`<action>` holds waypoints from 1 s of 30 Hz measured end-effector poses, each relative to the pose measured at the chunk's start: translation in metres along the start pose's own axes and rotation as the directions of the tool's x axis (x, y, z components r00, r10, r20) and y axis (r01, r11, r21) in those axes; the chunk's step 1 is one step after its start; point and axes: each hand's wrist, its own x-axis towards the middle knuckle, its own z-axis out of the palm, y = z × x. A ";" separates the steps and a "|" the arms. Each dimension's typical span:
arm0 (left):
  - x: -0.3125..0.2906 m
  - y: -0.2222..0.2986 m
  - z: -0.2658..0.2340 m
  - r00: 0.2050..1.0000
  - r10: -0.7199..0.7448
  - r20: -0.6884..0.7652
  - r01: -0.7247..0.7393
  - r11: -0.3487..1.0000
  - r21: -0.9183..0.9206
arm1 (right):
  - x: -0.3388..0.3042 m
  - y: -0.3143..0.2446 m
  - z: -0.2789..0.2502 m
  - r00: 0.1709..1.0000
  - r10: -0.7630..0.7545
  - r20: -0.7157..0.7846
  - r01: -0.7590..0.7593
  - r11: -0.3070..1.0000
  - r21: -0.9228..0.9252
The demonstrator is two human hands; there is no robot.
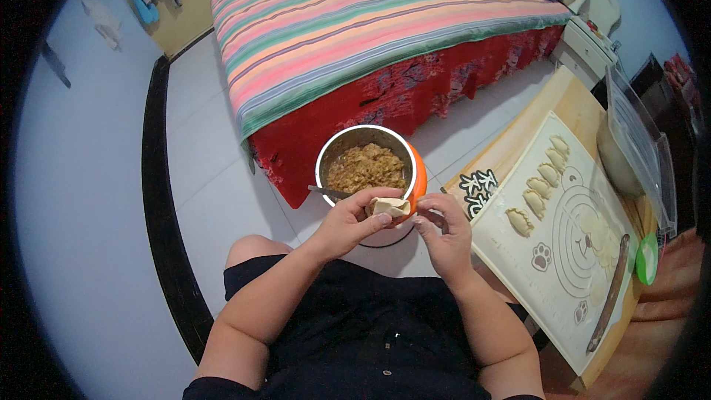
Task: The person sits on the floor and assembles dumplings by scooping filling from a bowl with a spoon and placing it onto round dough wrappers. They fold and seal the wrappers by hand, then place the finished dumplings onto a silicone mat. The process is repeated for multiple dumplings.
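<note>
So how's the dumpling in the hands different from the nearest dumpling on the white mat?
The held dumpling is up in the air, gripped by the left hand, while the nearest mat dumpling lies on the white mat with no hand touching it.
The held dumpling shows a loose, plain fold at its right end; the nearest mat dumpling has a wavy, pinched edge.
Both are pale, folded dough.

Bowl [391, 141] stood just beyond hands [449, 235], handle [326, 192] jutting over its left rim. Rightward, mat [511, 255] lay bare nearside of dumplings [520, 222]; rolling pin [609, 292] obstructed farther right.
</note>
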 end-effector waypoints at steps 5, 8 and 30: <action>0.000 -0.004 0.002 0.999 -0.032 0.012 0.033 0.999 -0.042 | -0.002 -0.003 0.006 0.999 0.043 0.006 -0.043 0.996 0.073; 0.000 -0.005 0.003 0.999 -0.044 0.014 0.045 0.999 -0.030 | 0.000 -0.003 0.003 0.999 -0.043 0.016 0.044 0.999 -0.028; 0.002 -0.009 0.002 0.998 0.047 0.034 -0.053 0.969 0.242 | 0.003 -0.013 -0.007 0.997 0.002 0.077 0.015 0.976 -0.219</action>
